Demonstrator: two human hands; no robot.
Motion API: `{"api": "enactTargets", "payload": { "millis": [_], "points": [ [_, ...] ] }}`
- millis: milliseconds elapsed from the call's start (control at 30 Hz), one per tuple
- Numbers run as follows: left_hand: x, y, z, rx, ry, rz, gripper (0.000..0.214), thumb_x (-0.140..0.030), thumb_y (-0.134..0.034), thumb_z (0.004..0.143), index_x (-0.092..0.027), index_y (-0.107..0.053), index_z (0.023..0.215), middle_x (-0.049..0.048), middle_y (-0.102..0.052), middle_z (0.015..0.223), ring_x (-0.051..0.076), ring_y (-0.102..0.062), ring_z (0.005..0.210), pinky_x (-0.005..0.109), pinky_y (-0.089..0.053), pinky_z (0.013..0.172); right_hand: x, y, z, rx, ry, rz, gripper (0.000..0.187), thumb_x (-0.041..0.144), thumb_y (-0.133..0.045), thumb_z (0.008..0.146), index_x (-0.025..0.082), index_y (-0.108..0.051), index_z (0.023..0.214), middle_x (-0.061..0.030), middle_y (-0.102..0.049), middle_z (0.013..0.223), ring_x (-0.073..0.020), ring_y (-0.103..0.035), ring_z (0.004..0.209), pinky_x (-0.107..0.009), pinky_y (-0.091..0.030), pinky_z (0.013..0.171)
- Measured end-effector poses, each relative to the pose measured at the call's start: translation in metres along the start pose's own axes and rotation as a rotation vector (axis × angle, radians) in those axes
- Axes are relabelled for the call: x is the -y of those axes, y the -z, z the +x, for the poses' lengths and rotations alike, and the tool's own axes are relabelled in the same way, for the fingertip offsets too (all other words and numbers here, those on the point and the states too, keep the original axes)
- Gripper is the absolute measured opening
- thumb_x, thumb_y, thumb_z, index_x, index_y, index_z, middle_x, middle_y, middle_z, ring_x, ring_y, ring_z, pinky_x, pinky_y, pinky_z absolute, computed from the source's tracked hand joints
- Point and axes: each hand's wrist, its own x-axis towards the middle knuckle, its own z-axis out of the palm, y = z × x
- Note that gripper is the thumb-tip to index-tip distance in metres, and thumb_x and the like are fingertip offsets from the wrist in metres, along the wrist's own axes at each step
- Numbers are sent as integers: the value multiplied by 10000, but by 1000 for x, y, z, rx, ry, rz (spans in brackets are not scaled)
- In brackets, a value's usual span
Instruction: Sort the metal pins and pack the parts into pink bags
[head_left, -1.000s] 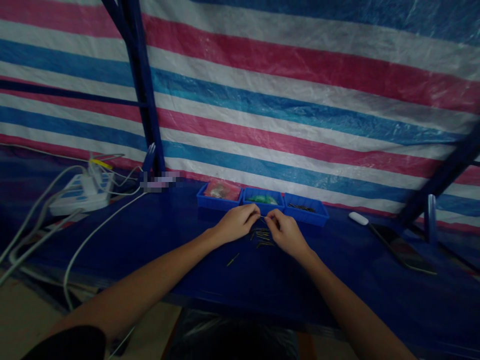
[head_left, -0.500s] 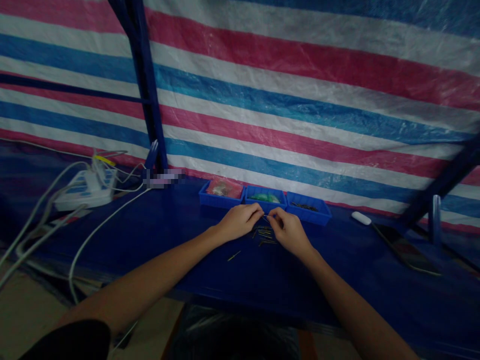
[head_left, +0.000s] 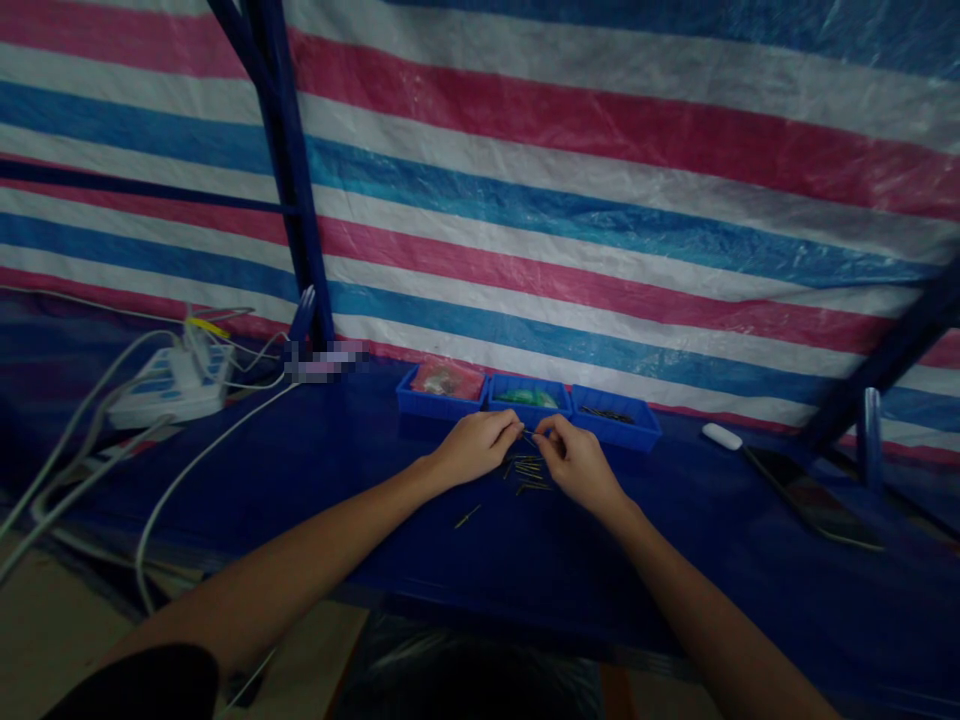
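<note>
My left hand (head_left: 476,446) and my right hand (head_left: 576,458) meet over the blue table, fingertips pinched close together. Between them runs a small thin rod-like part (head_left: 529,437), with one end in each pinch; its exact kind is too small to tell. Just below the hands lies a loose group of thin brass-coloured pins (head_left: 529,468). One single pin (head_left: 466,516) rests apart, nearer the table's front edge. Behind the hands stand a blue bin with a red-edged bag (head_left: 441,405), a blue bin with green bags (head_left: 517,408) and a blue bin with dark thin parts (head_left: 619,436).
A white power strip (head_left: 169,397) with tangled cables covers the left of the table. At the right are a white oval case (head_left: 721,436) and a dark phone (head_left: 814,500). Blue frame posts (head_left: 296,190) and a striped tarp (head_left: 600,210) rise behind.
Both hands keep nearly the same place. The fingertips have shifted slightly and the thin part between them shows a little more. The pins and bins stay put.
</note>
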Motion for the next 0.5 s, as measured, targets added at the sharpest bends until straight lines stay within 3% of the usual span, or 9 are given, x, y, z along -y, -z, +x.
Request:
{"api": "enactTargets", "payload": {
  "millis": [233,367,500],
  "points": [
    [-1,-4,-2,11,-8,-57,160,-267,-434,911,-186,-522,1018,-3,-613,771,138,-588,687,244,-410,642,-5,-1,1,18,-43,-53,158,272,-416,891,192,-545,844,26,-507,566,-135,-485,504,-241,-297,534],
    [1,-4,-3,-12,-17,-62,129,-248,-438,904,-191,-527,976,-7,-612,775,130,-582,673,235,-407,630,-4,-1,1,19,-28,-43,191,283,-400,900,191,-553,834,-2,-564,625,-148,-541,563,-245,-326,568],
    [1,-2,-2,-19,7,-34,120,-245,-439,899,-180,-541,903,-8,-597,716,130,-569,640,229,-386,597,-3,-2,0,22,-32,-19,156,302,-441,885,191,-547,852,32,-510,560,-136,-507,513,-237,-312,533]
  ]
}}
